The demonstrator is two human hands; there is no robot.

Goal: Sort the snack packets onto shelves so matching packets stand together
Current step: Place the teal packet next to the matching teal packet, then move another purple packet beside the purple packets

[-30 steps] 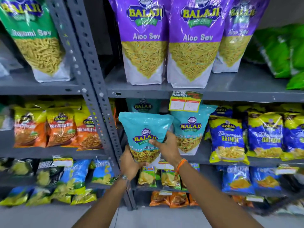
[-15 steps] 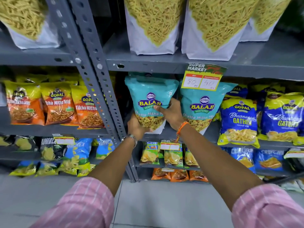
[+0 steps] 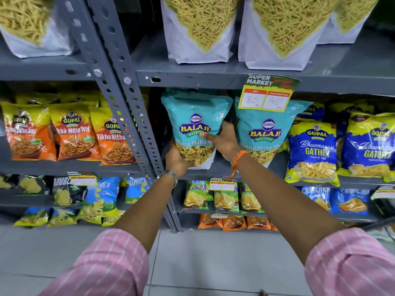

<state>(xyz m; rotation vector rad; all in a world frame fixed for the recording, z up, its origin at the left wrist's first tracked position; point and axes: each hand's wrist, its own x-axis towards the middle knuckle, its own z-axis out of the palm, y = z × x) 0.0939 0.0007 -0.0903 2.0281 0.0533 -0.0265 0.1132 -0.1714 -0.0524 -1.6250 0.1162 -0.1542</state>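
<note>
Nearest the camera, two pink striped sleeves (image 3: pixel 111 259), pushed up, with bare forearms reaching forward over grey floor tiles (image 3: pixel 205 259). On the left wrist, a metal watch (image 3: pixel 168 175); on the right wrist, an orange thread band (image 3: pixel 239 159).

Left hand (image 3: pixel 177 162) cupped under the bottom left corner of a teal Balaji packet (image 3: pixel 193 116), fingers closed on its lower edge. Right hand (image 3: pixel 222 142) clamped on the same packet's right side, thumb across the front just under the logo. Packet held upright at the left end of the middle shelf (image 3: pixel 222 167), its white base at the shelf edge; touching or just clear of the shelf, cannot tell.

Just beside it on the right, a second matching teal packet (image 3: pixel 265 133), standing on that shelf, with a price card (image 3: pixel 269 92) hanging over its top. Further right, blue and yellow Gopal packets (image 3: pixel 312 150).

Left of the grey slotted upright (image 3: pixel 119 86), orange and yellow Gopal packets (image 3: pixel 70 133) in a row. Below, chips bags (image 3: pixel 224 197) on lower shelves. Above, large white-based bags (image 3: pixel 201 28) of thin yellow sticks.
</note>
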